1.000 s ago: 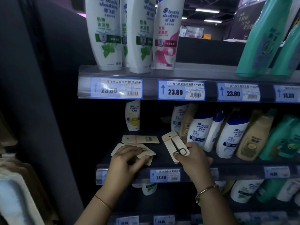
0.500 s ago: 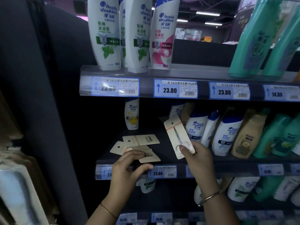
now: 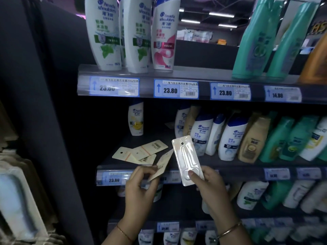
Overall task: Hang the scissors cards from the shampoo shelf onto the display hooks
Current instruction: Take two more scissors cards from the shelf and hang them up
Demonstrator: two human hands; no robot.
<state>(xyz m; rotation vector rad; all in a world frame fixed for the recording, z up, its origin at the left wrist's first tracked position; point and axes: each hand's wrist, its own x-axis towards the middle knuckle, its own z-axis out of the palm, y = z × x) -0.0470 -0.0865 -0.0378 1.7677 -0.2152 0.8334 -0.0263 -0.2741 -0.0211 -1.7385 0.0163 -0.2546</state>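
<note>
Nearest me, my right hand [image 3: 210,183] has its grip closed on a blister-packed scissors card [image 3: 187,160], thumb pressed on the lower end and the hang hole at the top, held upright in front of the shampoo shelf [image 3: 230,167]. My left hand [image 3: 141,183] pinches a second scissors card [image 3: 161,164] seen nearly edge-on, just left of the first. Beyond them, three more cards [image 3: 139,152] lie overlapped near the shelf's front left corner. Farther back, Head & Shoulders bottles [image 3: 201,135] stand along the shelf's right side.
</note>
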